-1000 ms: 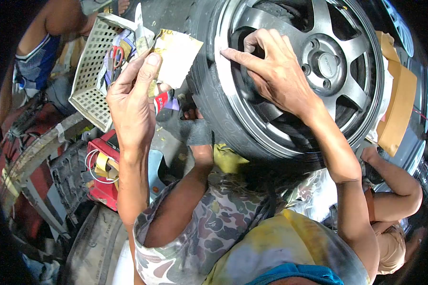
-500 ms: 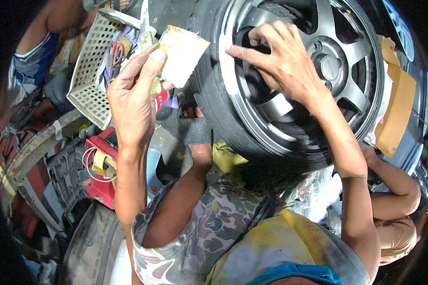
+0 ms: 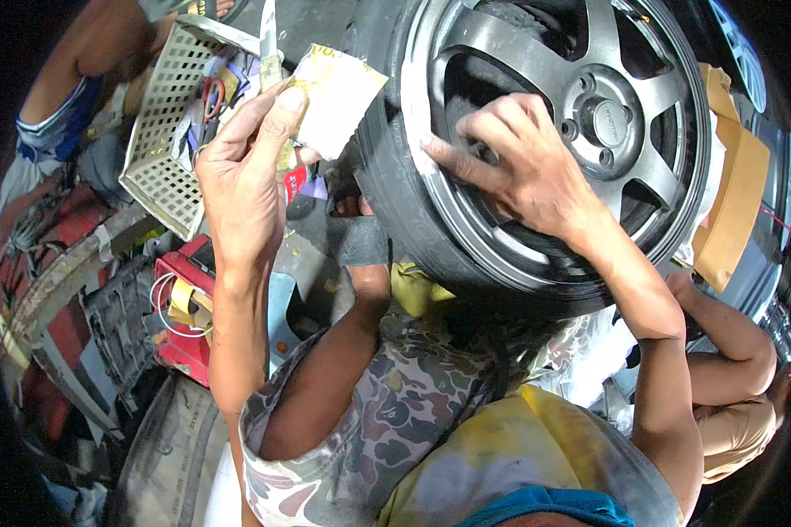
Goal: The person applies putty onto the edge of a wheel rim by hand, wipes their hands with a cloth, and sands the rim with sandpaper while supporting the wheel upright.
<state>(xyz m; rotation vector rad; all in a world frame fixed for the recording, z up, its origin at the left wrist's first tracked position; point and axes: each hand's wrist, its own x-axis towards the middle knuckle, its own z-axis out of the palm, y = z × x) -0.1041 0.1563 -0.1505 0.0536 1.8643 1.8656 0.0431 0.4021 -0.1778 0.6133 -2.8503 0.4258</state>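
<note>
My left hand [image 3: 250,162] pinches a white square sheet [image 3: 338,101] with yellow marks along its edges, thumb on the near face. It is held up just left of a black tire [image 3: 417,224] on a dark grey spoked wheel [image 3: 501,39]. A white smear [image 3: 413,105] coats part of the rim's outer lip on the left side. Over the wheel, my right hand [image 3: 527,167] holds nothing; its index finger stretches to the lip at the smear, the other fingers curled. Whether the blurred fingertip presses the rim I cannot tell.
A cream perforated basket [image 3: 154,132] with red-handled scissors [image 3: 213,95] stands left. Below it sits a red box [image 3: 185,356] holding a yellow tape roll [image 3: 182,301]. Cardboard [image 3: 738,206] lies right of the wheel. Other people's legs show upper left [image 3: 105,44] and right [image 3: 729,369].
My right hand has moved down along the rim's lip, its index finger now lower. The white smear reaches a similar stretch. My left hand keeps the sheet almost in place.
</note>
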